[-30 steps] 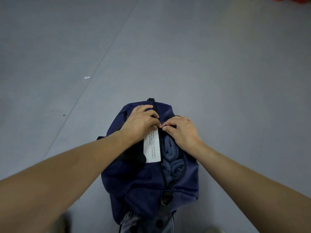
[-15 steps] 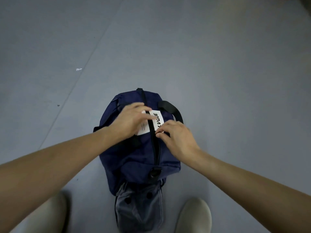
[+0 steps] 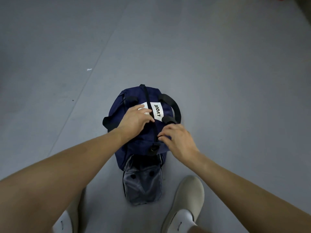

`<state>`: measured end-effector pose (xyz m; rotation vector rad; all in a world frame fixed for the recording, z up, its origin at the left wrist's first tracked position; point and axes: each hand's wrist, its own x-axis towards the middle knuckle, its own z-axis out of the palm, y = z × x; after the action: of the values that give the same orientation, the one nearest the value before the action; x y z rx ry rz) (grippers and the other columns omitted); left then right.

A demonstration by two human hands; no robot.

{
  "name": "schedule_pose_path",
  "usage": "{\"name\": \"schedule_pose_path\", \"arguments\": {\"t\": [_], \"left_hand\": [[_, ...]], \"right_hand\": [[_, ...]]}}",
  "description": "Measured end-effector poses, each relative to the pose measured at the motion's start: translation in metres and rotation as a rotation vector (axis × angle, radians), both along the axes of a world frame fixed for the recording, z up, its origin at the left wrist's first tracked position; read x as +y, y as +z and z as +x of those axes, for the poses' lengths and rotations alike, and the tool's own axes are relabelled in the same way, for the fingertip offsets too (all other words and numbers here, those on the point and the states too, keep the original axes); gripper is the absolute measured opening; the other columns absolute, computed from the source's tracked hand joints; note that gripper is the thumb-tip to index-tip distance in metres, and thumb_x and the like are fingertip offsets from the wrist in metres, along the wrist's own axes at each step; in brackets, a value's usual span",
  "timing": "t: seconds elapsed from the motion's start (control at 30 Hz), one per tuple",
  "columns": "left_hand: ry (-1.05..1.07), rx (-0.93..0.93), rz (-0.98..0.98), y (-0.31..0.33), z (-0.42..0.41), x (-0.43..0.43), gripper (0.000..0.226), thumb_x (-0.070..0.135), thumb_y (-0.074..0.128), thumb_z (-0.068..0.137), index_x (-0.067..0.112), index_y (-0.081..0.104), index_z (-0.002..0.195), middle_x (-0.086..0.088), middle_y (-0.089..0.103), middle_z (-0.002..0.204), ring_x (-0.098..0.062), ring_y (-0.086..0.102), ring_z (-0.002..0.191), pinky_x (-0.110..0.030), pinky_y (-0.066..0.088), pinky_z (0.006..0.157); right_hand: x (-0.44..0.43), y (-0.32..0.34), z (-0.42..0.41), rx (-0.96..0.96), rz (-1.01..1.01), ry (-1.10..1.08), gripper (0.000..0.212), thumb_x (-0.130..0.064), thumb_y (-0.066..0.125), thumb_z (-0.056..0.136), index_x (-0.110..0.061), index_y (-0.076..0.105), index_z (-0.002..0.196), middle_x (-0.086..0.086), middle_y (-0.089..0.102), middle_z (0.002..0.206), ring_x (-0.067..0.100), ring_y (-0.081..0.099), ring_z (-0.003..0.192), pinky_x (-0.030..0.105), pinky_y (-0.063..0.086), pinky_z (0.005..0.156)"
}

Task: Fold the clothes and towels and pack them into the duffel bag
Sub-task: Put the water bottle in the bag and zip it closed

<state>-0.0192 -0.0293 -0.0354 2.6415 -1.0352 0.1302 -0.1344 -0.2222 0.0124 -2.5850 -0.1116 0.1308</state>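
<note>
A navy duffel bag with a white label stands on the grey floor in front of me, its top zip closed along the visible length. My left hand rests flat on the bag's top beside the zip, fingers over part of the label. My right hand pinches the zip pull at the near end of the zip, close to a black ring. A black carry handle arches on the right side. A grey end pocket hangs open at the near end. No clothes or towels are visible.
Grey floor surrounds the bag, with a seam line and a small white scrap at the left. My two feet in beige shoes stand on either side of the bag's near end. Something red shows at the top right corner.
My right hand has drawn the zip pull toward me, shutting the opening that showed rolled blue fabric. My left hand slid nearer along the top. The view tilted down, showing my feet.
</note>
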Motion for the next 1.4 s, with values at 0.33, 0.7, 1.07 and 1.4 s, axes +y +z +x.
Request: {"name": "schedule_pose_path", "arguments": {"t": [0.33,0.7,1.07,1.4], "left_hand": [[0.361,0.096,-0.198,-0.004,-0.109,0.035,0.033,0.021,0.055,0.101,0.025,0.065,0.133,0.0,0.064,0.133,-0.026,0.054,0.127,-0.043,0.046,0.107],[0.426,0.246,-0.064,-0.028,-0.187,0.058,0.022,0.032,0.04,0.098,0.025,0.059,0.106,0.007,0.057,0.105,-0.02,0.053,0.089,-0.034,0.047,0.075],[0.225,0.448,0.113,-0.082,-0.201,0.057,0.042,0.019,0.062,0.083,0.026,0.062,0.124,0.001,0.065,0.109,-0.025,0.063,0.092,-0.036,0.057,0.079],[0.138,0.69,0.336,-0.064,-0.201,0.035,0.086,0.078,0.05,0.08,0.034,0.029,0.151,0.007,0.044,0.142,-0.02,0.04,0.129,-0.037,0.035,0.108]], "right_hand": [[0.003,-0.015,-0.054,0.05,0.074,-0.171,0.029,-0.028,0.064,0.094,-0.026,0.071,0.122,-0.005,0.063,0.129,0.017,0.054,0.119,0.024,0.037,0.099],[0.014,-0.103,-0.125,0.502,0.218,-0.451,0.03,-0.025,0.053,0.099,-0.029,0.065,0.126,0.0,0.07,0.12,0.023,0.065,0.11,0.029,0.046,0.084],[0.041,-0.184,-0.119,0.82,0.562,-0.501,0.033,-0.001,0.065,0.092,-0.029,0.076,0.079,0.002,0.073,0.099,0.014,0.066,0.095,0.019,0.049,0.079],[0.032,-0.163,-0.113,0.749,0.837,-0.634,0.022,-0.006,0.065,0.093,-0.011,0.073,0.114,0.007,0.072,0.115,0.017,0.066,0.107,0.019,0.054,0.089]]}}
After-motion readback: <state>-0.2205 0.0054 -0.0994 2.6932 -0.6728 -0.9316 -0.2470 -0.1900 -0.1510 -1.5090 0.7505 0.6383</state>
